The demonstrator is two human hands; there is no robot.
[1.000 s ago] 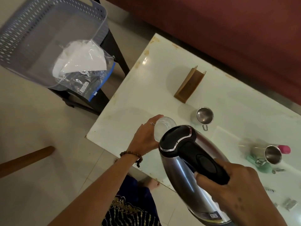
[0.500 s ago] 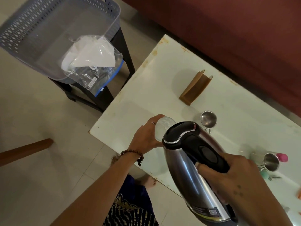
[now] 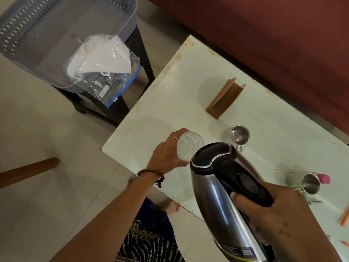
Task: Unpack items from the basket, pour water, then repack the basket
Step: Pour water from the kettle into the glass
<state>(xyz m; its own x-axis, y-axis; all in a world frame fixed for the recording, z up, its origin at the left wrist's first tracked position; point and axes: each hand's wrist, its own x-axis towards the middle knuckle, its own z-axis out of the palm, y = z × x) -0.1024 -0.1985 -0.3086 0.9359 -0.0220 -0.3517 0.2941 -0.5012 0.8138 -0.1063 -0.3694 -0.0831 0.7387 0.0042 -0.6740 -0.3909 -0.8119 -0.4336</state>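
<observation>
The pouring step is in hand. The right hand (image 3: 279, 214) has its grip around the handle of the kettle (image 3: 222, 190), tilted toward the glass (image 3: 188, 146), which the left hand (image 3: 168, 154) holds above the table (image 3: 170, 110). The basket (image 3: 47, 35) stands apart on a stool. I judge the next move needs a slow tilt with the spout kept over the glass.
</observation>
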